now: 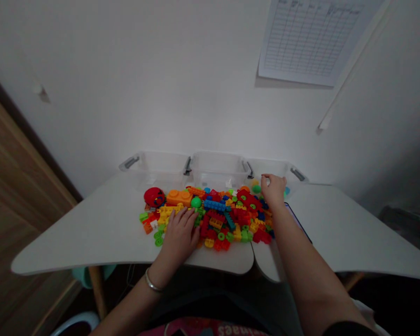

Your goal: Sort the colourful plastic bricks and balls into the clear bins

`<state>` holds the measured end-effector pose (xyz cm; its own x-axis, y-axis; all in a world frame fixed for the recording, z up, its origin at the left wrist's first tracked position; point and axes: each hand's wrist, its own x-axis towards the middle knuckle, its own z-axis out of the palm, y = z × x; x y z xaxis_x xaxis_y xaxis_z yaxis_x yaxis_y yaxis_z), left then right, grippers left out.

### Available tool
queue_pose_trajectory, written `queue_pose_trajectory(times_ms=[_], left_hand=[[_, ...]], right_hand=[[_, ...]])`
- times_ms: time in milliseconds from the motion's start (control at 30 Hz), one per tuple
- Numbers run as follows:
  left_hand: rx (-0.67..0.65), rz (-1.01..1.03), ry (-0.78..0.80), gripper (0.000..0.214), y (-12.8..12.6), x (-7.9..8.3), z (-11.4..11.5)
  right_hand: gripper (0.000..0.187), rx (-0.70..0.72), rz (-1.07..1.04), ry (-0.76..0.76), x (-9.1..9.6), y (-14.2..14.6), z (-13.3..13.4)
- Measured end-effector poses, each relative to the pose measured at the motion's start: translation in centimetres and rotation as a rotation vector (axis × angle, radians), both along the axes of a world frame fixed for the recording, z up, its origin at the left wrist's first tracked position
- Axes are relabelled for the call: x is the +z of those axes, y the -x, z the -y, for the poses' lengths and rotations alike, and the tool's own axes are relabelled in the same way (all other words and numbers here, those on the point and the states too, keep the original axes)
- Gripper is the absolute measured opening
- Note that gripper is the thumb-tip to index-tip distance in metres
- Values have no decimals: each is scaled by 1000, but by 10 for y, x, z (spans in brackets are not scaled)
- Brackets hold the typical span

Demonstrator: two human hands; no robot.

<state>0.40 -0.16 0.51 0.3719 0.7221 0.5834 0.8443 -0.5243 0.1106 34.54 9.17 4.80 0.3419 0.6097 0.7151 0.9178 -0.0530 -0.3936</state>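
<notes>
Toy-brick pile [213,217]: 1 heap, too jumbled to count pcs, mid-table nr front edge; long axis L–R, no single pointing direction. In it: 1 long blue brick [214,205], axis approx. L–R; 1 teal brick [230,220], slanting, near end to R; 1 big orange brick [179,198], also L–R; 1 green ball [196,202] just R of it; 1 red round pc [154,197] at far L; 1 red pc w/ green eyes [249,199] toward R.

2 hands, well apart. L hand [182,228] palm down on pile, fingers slightly spread; can't tell if gripping. R hand [273,189] over R-most box, fingers bent; can't tell if holding anything.

Behind: 3 clear boxes [219,163] in a row; R one has a few coloured pcs. 1 phone-like device [297,221] by R forearm, on white table [91,224]. 1 printed sheet [311,42] on wall [161,70].
</notes>
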Motion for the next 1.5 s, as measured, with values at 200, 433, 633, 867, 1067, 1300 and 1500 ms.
queue_pose_trajectory(times_ms=[200,433,633,867,1067,1300,1500], left_hand=[[20,2,15,39,-1,1,1],[218,4,-22,51,-2,3,5],[270,-44,-1,49,-3,2,4],[267,-55,7,47,-2,2,3],[248,-48,23,46,-1,2,3],[231,-27,23,44,-1,4,3],[216,-4,23,42,-1,4,3]], right_hand=[[29,115,-244,-301,27,17,23],[20,529,-256,-203,45,90,54],[21,787,198,183,38,145,55],[28,718,416,415,31,178,41],[31,603,459,422,24,192,42],[38,522,462,447,18,195,37],[39,525,447,455,17,196,34]])
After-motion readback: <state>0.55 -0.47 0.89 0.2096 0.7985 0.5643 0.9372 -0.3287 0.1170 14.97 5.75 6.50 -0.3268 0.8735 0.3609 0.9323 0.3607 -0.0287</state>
